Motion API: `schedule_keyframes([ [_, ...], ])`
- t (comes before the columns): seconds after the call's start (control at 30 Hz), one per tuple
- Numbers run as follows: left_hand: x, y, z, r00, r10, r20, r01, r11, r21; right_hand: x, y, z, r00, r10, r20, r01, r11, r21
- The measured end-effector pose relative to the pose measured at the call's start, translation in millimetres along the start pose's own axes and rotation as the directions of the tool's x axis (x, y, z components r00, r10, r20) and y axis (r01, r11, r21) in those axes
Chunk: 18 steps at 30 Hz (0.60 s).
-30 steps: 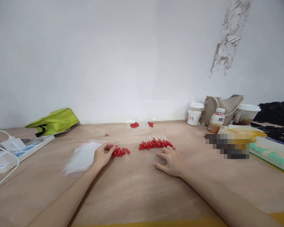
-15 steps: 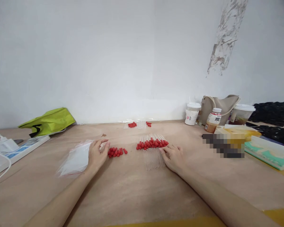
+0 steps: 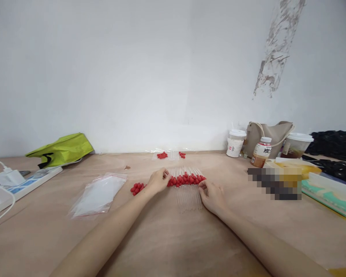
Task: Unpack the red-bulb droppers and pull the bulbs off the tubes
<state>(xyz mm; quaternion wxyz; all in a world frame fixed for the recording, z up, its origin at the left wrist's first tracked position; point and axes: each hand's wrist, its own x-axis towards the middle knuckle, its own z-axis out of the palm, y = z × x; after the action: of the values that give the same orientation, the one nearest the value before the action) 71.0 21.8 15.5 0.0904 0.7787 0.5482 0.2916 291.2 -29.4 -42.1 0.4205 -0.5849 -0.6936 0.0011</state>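
Observation:
A row of glass droppers with red rubber bulbs lies in front of me, with bare glass tubes pointing towards me and more tips behind the bulbs. At its left end is my left hand, fingers curled and thumb close to them; whatever they hold is hidden. My right hand rests at the right end, its thumb and fingertips closed on the edge of the row. A small pile of loose red rubber bulbs sits left of my left wrist, partly covered by it.
Clear zip bags lie at left, near a power strip and a yellow-green bag. By the wall is a clear packet with red bulbs. Cups, a bottle, a handbag and a tissue pack stand right.
My left hand has moved right, from beside the loose bulbs to the left end of the dropper row. The loose pile looks smaller. My right hand stays at the right end.

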Motion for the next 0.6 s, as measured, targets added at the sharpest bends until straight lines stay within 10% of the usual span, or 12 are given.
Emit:
schedule_keyframes([
  [0.33,13,5,15.5,0.990,-0.127,0.055,0.126,0.992,0.020,0,-2,-2,0.997,0.034,0.069,-0.031,0.999,-0.036],
  [0.6,-5,1,1.0,0.987,-0.127,-0.094,0.128,0.992,0.001,1,-2,-3,0.996,0.062,0.071,-0.059,0.997,-0.040],
])
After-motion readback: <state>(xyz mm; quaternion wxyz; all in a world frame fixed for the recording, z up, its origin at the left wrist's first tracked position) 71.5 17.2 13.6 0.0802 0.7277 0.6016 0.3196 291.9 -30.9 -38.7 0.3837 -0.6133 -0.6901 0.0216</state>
